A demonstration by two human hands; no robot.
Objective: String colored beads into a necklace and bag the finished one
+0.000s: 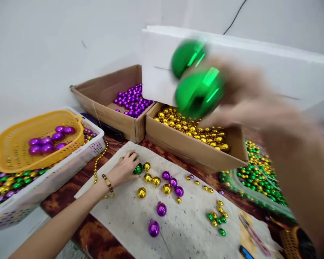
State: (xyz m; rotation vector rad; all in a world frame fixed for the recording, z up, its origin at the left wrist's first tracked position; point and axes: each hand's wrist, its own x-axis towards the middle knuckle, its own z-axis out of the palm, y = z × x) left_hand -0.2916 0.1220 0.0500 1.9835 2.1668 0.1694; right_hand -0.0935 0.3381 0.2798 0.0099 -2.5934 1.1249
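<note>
Close to the camera, my right hand (243, 86), smeared by motion, is closed on two shiny green baubles (198, 91); one has a dark hole facing me. My left hand (124, 167) wears a beaded bracelet (108, 182) and curls its fingers over shiny green baubles (137, 169) on the white cloth (183, 223). Just right of those fingers lie several gold baubles (148, 177). Purple baubles (161, 208) rest at the middle and front of the cloth. Small gold and green beads (218, 218) are scattered on its right side.
Cardboard boxes of purple balls (82, 99) and gold balls (175, 145) stand behind the cloth. At left, a yellow basket (12, 138) of purple baubles sits on a white crate (56, 167) of beads. Pink-handled tweezers (255, 235) lie front right; a white foam board (159, 68) stands behind.
</note>
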